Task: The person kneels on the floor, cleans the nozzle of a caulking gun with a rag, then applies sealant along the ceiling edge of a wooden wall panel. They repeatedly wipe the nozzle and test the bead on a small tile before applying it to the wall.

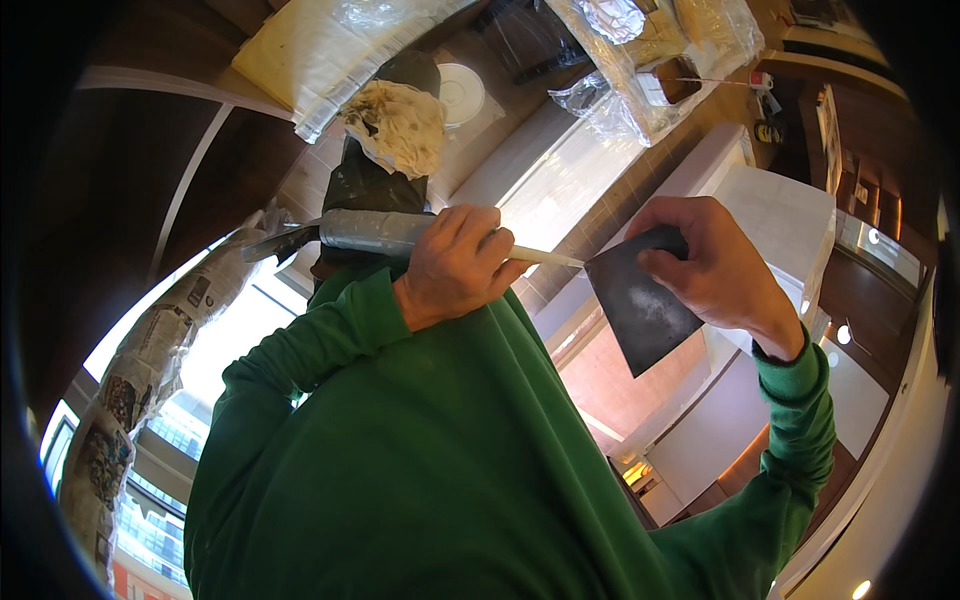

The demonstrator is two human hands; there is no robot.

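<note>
A grey tube with a long white tapered nozzle (545, 257), which looks like a sealant cartridge (365, 231), lies across the front of my green sweater. My left hand (462, 262) is wrapped round its nozzle end. Beyond the tube's far left end sits a dark piece (282, 241) whose kind I cannot make out. Pinched between the thumb and fingers of my right hand (712, 262) is a dark grey sheet (640, 310) with a pale dusty smudge, possibly sandpaper. The nozzle tip meets or nearly meets the sheet's upper left corner; I cannot tell whether they touch.
A stained yellowish cloth (398, 128) and a round white lid (461, 95) are at the top. Clear plastic film (640, 110) covers things at the upper right. At the left runs a newspaper-wrapped post (145, 370). White cabinet-like surfaces (775, 225) stand beyond my right hand.
</note>
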